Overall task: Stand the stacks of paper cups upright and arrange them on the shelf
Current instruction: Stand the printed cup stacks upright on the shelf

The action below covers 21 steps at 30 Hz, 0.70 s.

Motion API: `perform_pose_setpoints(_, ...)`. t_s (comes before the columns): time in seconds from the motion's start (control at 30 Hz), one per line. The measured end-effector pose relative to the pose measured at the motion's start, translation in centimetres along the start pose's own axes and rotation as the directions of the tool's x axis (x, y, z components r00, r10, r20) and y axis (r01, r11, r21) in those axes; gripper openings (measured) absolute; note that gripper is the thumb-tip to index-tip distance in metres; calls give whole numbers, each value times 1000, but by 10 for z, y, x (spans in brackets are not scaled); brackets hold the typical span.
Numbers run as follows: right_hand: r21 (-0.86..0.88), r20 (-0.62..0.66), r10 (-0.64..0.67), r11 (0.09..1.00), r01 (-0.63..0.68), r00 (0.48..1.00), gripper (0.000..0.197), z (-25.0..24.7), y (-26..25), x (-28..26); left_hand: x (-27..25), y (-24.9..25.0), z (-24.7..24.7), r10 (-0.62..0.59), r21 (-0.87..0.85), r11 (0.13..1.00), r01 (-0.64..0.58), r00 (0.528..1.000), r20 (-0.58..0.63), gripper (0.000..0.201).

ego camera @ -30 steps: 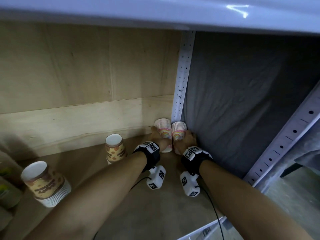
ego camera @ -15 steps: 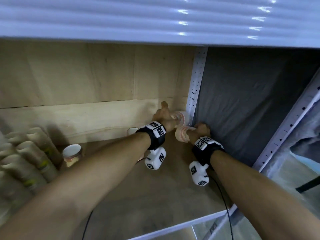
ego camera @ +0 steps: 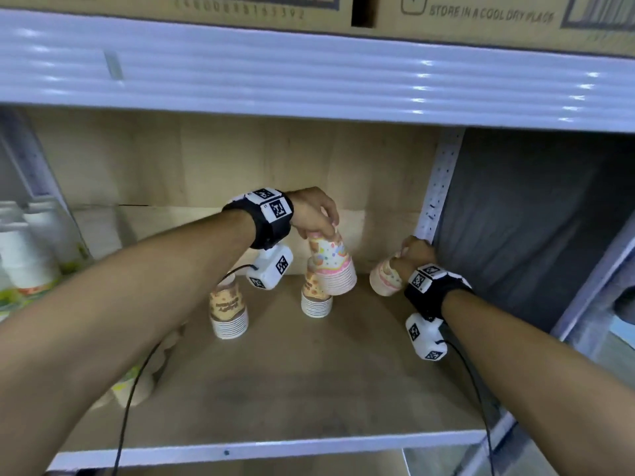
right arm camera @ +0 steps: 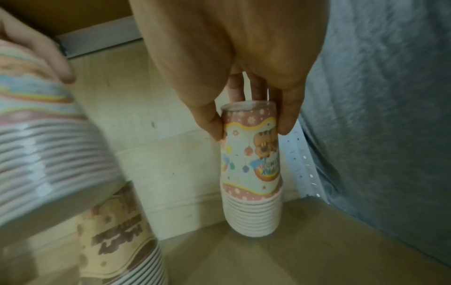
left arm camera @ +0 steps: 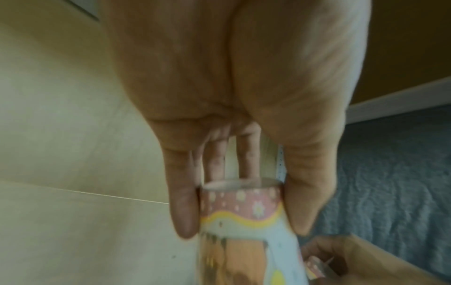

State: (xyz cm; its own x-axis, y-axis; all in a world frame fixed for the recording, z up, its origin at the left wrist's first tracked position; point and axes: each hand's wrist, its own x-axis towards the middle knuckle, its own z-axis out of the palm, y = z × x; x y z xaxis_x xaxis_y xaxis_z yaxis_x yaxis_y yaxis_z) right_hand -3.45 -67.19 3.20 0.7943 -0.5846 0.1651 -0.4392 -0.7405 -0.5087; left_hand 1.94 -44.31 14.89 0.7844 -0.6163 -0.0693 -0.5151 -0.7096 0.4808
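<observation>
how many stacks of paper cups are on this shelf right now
4: pink stack in left hand, pink stack in right hand, brown stack behind, brown stack leftward. Forearms may hide more.

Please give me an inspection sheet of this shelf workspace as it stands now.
Surface: wooden shelf board, white metal front edge.
Job's things: two pink-banded cup stacks held rims down, one per hand; the left one tilted, the right one in the back right corner. Two brown-print cup stacks stand rims down.
Clutter: white bottles at far left; more cups under the left forearm.
Hands: left hand pinches its stack's top end; right hand likewise.
Cables: black cable from each wrist unit.
Surroundings: grey cloth on the right; cardboard boxes on the shelf above.
</observation>
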Motion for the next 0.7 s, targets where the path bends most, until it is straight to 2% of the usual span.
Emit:
perform_pose_setpoints(0.1, -8, 96, -70, 997, 71, 993, 39, 7, -12, -5, -15, -19, -5, -84, 82, 994, 76, 991, 107, 35)
perform_pose_setpoints(0.17, -51, 137, -100, 993, 108, 986, 40, 15, -20, -6, -23, -30, -5, -129, 123, 986, 113, 983, 131, 37)
perform_pose_setpoints(0.4, -60, 182, -211, 972, 225, 960, 47, 42, -39, -12, -37, -61, 5, -192, 237, 956, 172, 979, 65, 39)
perform_pose_setpoints(0.57, -59, 223, -247, 962, 266, 943, 44, 51, -48, -14, -40, -77, 25, -171, 366, 919, 146, 985, 37, 43)
perform_pose_setpoints(0.7, -79, 256, -272, 951, 300, 928, 44, 56, -51, -13, -37, -90, 41, -174, 393, 909, 141, 983, 50, 46)
